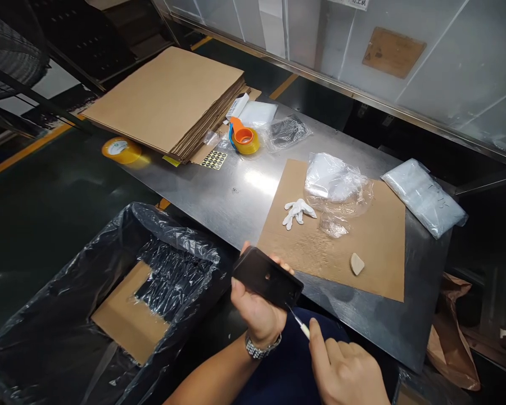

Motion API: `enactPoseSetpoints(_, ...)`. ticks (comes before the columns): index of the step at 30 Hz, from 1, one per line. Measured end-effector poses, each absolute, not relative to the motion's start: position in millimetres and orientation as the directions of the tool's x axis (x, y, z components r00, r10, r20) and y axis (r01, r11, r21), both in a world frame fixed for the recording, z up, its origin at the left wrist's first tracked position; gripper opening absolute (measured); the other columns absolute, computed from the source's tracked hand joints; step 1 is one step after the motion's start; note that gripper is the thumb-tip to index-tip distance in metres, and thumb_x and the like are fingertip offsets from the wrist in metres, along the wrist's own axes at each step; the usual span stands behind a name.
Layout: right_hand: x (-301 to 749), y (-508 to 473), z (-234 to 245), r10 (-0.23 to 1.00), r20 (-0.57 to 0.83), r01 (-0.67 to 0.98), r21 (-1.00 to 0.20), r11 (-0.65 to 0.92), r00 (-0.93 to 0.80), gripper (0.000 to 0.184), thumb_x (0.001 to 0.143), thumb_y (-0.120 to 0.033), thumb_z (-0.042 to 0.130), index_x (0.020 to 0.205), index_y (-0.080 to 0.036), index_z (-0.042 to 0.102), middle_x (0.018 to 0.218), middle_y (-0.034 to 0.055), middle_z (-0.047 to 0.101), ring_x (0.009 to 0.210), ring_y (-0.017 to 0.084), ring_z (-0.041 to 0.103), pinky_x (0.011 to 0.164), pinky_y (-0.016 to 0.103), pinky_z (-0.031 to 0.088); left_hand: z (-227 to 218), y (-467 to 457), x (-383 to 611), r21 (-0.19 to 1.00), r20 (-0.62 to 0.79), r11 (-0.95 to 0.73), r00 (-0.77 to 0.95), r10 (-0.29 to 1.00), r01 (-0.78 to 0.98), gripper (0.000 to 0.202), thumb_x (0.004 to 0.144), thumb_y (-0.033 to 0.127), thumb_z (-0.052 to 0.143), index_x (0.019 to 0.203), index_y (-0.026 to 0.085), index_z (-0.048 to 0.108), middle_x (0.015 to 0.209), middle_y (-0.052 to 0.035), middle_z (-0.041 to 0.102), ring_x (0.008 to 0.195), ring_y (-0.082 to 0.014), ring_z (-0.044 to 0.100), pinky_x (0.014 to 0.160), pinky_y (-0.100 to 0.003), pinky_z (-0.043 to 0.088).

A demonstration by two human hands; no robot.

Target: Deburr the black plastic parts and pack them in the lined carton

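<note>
While the left hand (259,316) is closed around a flat black rectangular casing (263,278) at the near edge of the silvery metal tabletop (219,194), the right hand (348,368), apart from it, grips a slim white-handled tool (305,330), its thin metal tip by the casing's lower edge; contact there is unclear. A crumpled white glove (297,213) lies on a flat brown cardboard sheet (382,225) beyond.

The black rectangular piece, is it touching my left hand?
Touching. The head view shows your left hand cupped under the black rectangular piece, with fingers showing past the far edge.
</note>
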State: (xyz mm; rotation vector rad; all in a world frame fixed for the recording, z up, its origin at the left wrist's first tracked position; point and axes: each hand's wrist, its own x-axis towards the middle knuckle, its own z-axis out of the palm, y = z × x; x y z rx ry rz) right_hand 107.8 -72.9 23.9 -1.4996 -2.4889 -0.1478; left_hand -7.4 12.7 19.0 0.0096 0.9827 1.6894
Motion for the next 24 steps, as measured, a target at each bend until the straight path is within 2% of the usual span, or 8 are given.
enactPoseSetpoints(3,111.6,-73.8,25.3,0.838,0.205,0.854,-0.023,0.52,-0.505,0.036,0.074,-0.003,0.035,0.101,-0.006,0.058,0.044,-0.0005,0.043,0.036,0.01,0.037,0.042,0.026,0.021,17.9,11.7,-8.8,0.61,-0.455,-0.03,-0.382,0.804,-0.792,0.043,0.08,0.048,0.031,0.118,0.036,0.049,0.072,-0.0031,0.061,0.061,-0.0174,0.056,0.056,-0.033,0.049)
enactPoseSetpoints(9,114.2,-73.5,26.5,0.811,0.204,0.828,-0.01,0.561,-0.548,0.034,0.074,-0.005,0.037,0.1,-0.006,0.059,0.045,-0.0011,0.042,0.037,0.009,0.035,0.041,0.025,0.021,17.1,10.5,-10.0,0.61,-0.432,-0.05,-0.384,0.816,-0.791,0.042,0.078,0.051,0.034,0.11,0.035,0.054,0.072,-0.0031,0.061,0.061,-0.0168,0.056,0.056,-0.033,0.049)
enactPoseSetpoints(16,116.7,-76.1,24.4,0.812,0.207,0.833,0.023,0.554,-0.546,0.03,0.078,-0.009,0.039,0.101,-0.006,0.059,0.046,-0.0019,0.041,0.038,0.008,0.036,0.042,0.024,0.021,16.1,9.5,-7.5,0.637,-0.452,-0.03,-0.405,0.795,-0.771,0.045,0.078,0.051,0.036,0.117,0.034,0.049,0.072,-0.0025,0.061,0.062,-0.017,0.056,0.057,-0.033,0.05)
enactPoseSetpoints(24,113.8,-73.9,29.2,0.839,0.226,0.858,-0.022,0.513,-0.495,0.031,0.081,-0.008,0.035,0.099,-0.008,0.06,0.046,-0.0015,0.042,0.038,0.008,0.037,0.042,0.024,0.022,20.9,10.2,-9.2,0.623,-0.468,0.004,-0.369,0.803,-0.782,0.045,0.079,0.051,0.034,0.12,0.037,0.046,0.073,-0.0018,0.061,0.062,-0.0166,0.056,0.058,-0.033,0.049)
